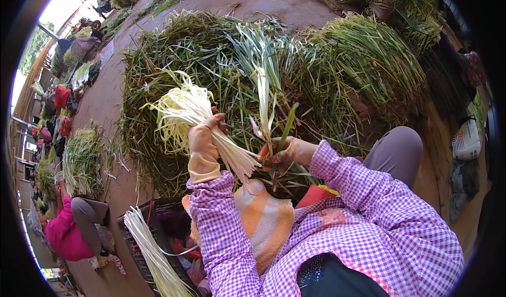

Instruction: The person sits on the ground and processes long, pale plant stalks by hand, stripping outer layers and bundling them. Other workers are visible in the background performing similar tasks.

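Note:
My left hand (pixel 205 144), in a tan glove or cover that leaves the fingertips bare, grips a thick bunch of pale stalks (pixel 189 105). Their yellowish, curling tips point up and left; the even white ends angle down towards my right hand (pixel 285 151). That hand's fingers close around the brown base of a leafy green plant, like green garlic (pixel 263 95), with a white stem and blue-green leaves pointing away from me. A loose green leaf (pixel 289 125) sticks up by the right fingers. Below both hands, an orange-and-white striped towel (pixel 259 222) covers my lap.
A large heap of green plants (pixel 189 55) spreads before me, with a rooted pile (pixel 367 59) at its right. A black crate (pixel 132 239) at lower left bears another pale bundle (pixel 156 253). A person in pink (pixel 69 231) sits at far left near a green bundle (pixel 82 162).

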`<state>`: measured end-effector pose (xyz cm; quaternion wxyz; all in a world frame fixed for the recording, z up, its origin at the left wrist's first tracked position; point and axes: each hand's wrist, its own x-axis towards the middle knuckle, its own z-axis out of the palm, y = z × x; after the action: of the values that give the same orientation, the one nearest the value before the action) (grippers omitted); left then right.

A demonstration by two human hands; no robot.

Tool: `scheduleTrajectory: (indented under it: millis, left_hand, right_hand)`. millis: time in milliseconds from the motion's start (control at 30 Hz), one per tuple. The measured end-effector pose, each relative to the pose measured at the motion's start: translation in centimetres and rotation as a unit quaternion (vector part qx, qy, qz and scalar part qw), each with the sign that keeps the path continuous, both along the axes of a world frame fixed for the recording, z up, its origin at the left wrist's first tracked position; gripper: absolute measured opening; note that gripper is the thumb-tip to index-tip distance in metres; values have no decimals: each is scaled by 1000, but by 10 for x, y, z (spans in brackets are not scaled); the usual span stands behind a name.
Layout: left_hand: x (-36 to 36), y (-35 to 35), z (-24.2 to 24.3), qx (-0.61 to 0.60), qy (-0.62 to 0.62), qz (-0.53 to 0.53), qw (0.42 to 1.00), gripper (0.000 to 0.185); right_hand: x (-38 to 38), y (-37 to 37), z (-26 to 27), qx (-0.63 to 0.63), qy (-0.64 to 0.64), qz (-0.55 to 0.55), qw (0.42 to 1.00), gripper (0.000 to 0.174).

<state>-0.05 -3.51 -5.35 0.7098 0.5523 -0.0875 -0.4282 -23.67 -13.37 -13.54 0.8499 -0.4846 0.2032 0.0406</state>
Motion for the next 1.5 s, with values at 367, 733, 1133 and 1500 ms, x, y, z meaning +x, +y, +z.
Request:
scheduleTrajectory:
  millis: [367, 733, 1133, 1500]
  left_hand:
    - [-61, -14, -31, 118, -44, -60, 990, 24]
    - [-72, -26, -59, 116, 7, -84, 990, 12]
    - [-66, -28, -51, 82, 6, -19, 996, 10]
    - [-46, -33, -30, 20, -29, 8, 999, 12]
  right_hand:
    - [-15, 12, -22, -200, 164, -14, 966, 19]
    - [-1, -14, -15, 94, 21, -51, 994, 34]
    - [46, -15, -43, 177, 27, -218, 959, 16]
    - [-72, -32, -105, -497, 462, 439, 589, 33]
